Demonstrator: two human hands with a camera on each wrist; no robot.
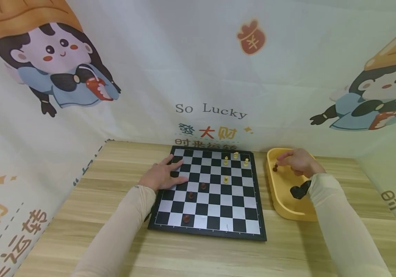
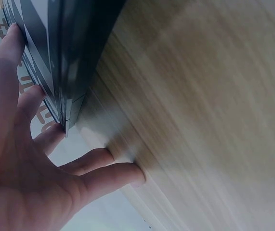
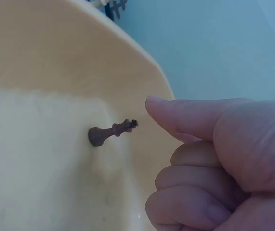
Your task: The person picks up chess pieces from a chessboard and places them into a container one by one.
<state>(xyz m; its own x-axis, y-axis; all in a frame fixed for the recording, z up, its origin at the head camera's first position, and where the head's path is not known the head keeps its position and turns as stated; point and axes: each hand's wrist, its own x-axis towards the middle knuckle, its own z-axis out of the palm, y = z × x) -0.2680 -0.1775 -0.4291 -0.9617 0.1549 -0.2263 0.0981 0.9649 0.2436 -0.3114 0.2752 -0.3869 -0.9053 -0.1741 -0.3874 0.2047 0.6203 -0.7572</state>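
Note:
At the left edge of a black-and-white chessboard (image 1: 206, 232), my left hand (image 1: 161, 175) rests with fingers spread. In the left wrist view, thumb and two fingers touch the board while the other two reach down to the table. A dark brown chess king (image 3: 109, 133) stands on its base inside a yellow tray (image 1: 281, 207), close to the tray wall. My right hand (image 1: 300, 161) is over the tray, beside the king. Its lower fingers are curled, and the right wrist view shows a gap between the extended fingertip and the king's top.
Several pale yellow pieces, including one pawn-sized piece (image 1: 226, 179), stand toward the board's far right. Three dark brown pieces, one of them a near piece (image 1: 186, 218), stand left of centre. A printed cloth (image 1: 208, 84) hangs behind the wooden table (image 1: 198, 256).

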